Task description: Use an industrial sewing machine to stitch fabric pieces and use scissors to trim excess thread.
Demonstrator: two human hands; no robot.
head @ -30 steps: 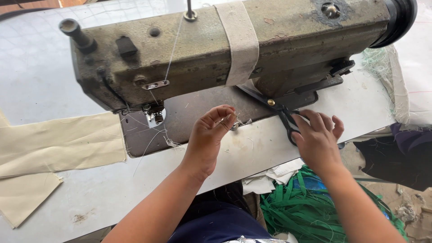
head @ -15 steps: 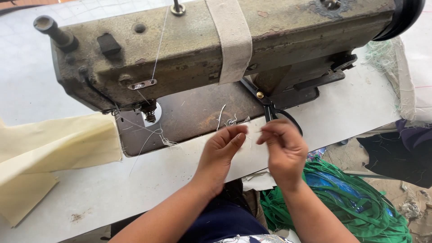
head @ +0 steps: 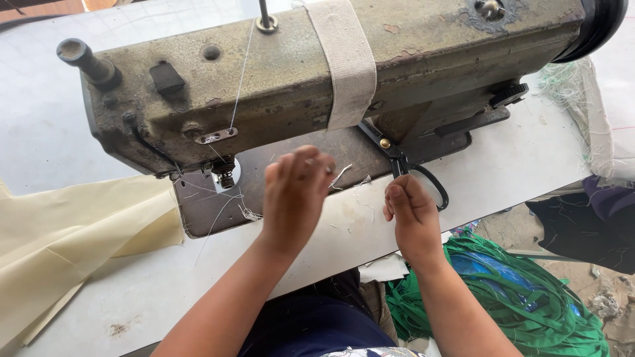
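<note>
The left hand (head: 294, 195) hovers over the bed of the sewing machine (head: 317, 86), fingers loosely spread and slightly blurred, with a short scrap of white thread (head: 341, 174) at its fingertips; whether it pinches the thread cannot be told. The right hand (head: 411, 215) rests on the desk (head: 516, 158) just beside it, fingers curled together, its tips touching the black handle loop of a pair of scissors (head: 423, 180) that lies on the desk against the machine's base. Whether the hand grips the scissors or only touches them cannot be told.

Loose thread ends lie scattered on the dark metal bed between the hands and the needle area (head: 225, 173). A white thread runs down the front of the worn, olive-coloured machine, and a band of pale webbing (head: 344, 63) is wrapped around its arm. Cream fabric (head: 73, 238) lies on the desk to the left. Below the desk edge to the right sits a heap of green strips (head: 529, 297), with dark cloth (head: 582, 225) beyond it.
</note>
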